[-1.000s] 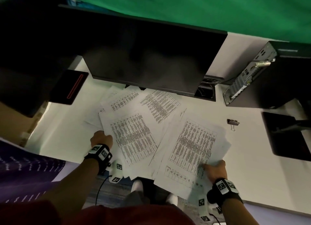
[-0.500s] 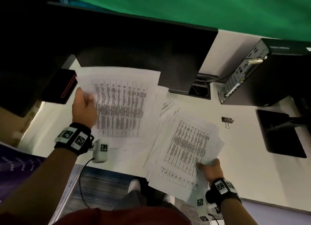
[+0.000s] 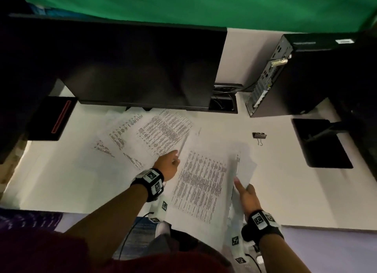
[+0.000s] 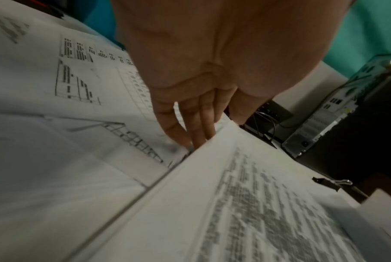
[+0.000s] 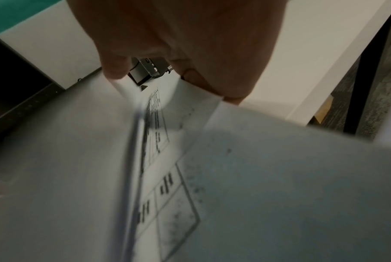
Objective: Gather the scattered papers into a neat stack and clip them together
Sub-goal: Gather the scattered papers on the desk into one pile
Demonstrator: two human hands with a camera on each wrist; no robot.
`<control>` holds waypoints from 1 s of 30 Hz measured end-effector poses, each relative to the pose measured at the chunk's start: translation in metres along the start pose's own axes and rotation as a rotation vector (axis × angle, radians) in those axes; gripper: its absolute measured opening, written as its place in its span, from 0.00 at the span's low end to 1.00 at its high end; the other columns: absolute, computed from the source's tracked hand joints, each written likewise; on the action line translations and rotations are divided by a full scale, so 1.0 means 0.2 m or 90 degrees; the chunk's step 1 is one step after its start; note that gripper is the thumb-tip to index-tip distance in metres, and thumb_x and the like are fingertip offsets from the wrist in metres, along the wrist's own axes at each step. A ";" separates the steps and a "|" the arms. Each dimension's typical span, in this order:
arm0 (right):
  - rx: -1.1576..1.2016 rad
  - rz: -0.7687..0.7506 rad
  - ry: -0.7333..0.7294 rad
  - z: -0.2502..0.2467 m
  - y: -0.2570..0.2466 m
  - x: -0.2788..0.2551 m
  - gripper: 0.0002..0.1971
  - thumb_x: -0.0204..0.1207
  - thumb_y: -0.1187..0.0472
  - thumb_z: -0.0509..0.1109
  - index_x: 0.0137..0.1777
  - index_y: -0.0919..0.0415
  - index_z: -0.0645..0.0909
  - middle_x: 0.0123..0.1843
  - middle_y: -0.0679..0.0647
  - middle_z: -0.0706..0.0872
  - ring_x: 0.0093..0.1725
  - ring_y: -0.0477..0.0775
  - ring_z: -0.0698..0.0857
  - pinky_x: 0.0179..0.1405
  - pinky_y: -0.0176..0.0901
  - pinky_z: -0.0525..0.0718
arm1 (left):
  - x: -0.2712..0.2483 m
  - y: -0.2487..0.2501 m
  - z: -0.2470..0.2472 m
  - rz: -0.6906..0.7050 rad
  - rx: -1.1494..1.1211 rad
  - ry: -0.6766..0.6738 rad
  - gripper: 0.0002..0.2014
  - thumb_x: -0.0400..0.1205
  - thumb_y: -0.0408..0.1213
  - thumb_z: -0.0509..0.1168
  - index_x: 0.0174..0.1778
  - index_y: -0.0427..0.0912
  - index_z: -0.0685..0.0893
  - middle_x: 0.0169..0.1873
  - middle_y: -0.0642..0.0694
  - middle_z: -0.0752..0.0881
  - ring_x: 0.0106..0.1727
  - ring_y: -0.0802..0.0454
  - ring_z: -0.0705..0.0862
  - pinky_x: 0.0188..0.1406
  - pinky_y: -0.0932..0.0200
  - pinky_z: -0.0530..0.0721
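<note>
A pile of printed papers [image 3: 199, 184] lies at the desk's front edge, partly overhanging it. My left hand [image 3: 173, 160] pinches the left edge of its top sheet; in the left wrist view the fingers [image 4: 190, 127] sit under that raised edge. My right hand [image 3: 241, 188] pinches the pile's right edge, thumb [image 5: 114, 69] on one side and fingers on the other. More loose sheets [image 3: 142, 134] fan out to the back left, under the monitor. A black binder clip [image 3: 259, 136] lies apart on the desk, behind and to the right of the pile.
A dark monitor [image 3: 142, 68] stands close behind the papers. A PC tower [image 3: 285, 74] is at the back right, and a black stand base [image 3: 320, 144] lies right of the clip. A black box [image 3: 53, 117] with a red stripe sits at the left.
My left hand lifted sheets from the left pile, swung them right and now holds them over the right pile. My right hand moved from the pile's near corner to its right edge.
</note>
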State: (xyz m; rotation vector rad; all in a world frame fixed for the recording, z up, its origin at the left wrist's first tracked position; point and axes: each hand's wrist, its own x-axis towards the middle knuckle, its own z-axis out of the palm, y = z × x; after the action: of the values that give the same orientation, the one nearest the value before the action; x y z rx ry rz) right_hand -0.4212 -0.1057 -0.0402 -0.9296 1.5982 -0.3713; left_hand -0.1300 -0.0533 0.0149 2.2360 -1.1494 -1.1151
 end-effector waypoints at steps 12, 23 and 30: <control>-0.241 -0.050 0.048 0.01 0.00 0.01 0.21 0.74 0.58 0.74 0.65 0.59 0.74 0.53 0.55 0.86 0.49 0.61 0.86 0.43 0.46 0.83 | 0.17 -0.31 -0.31 -0.082 0.026 0.170 0.13 0.83 0.33 0.63 0.62 0.42 0.85 0.66 0.44 0.84 0.63 0.43 0.84 0.52 0.59 0.81; -0.217 -0.047 0.061 0.03 0.08 0.11 0.37 0.57 0.41 0.78 0.66 0.56 0.78 0.52 0.50 0.91 0.47 0.55 0.91 0.44 0.48 0.91 | 0.41 -0.39 -0.60 -0.215 0.278 0.068 0.55 0.73 0.58 0.73 0.86 0.47 0.43 0.83 0.37 0.57 0.82 0.34 0.58 0.77 0.35 0.66; -0.188 -0.033 0.076 0.03 0.09 0.12 0.33 0.62 0.43 0.77 0.66 0.56 0.80 0.52 0.50 0.92 0.46 0.55 0.92 0.47 0.54 0.93 | 0.37 -0.33 -0.50 -0.241 0.093 0.087 0.43 0.77 0.63 0.66 0.80 0.41 0.63 0.77 0.36 0.70 0.75 0.34 0.71 0.71 0.42 0.74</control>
State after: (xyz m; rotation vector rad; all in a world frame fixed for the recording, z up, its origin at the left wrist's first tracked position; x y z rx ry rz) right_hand -0.4212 -0.1100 -0.0702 -1.1930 1.7724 -0.2330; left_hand 0.0085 -0.0751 -0.0016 2.6765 -0.7947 -1.0186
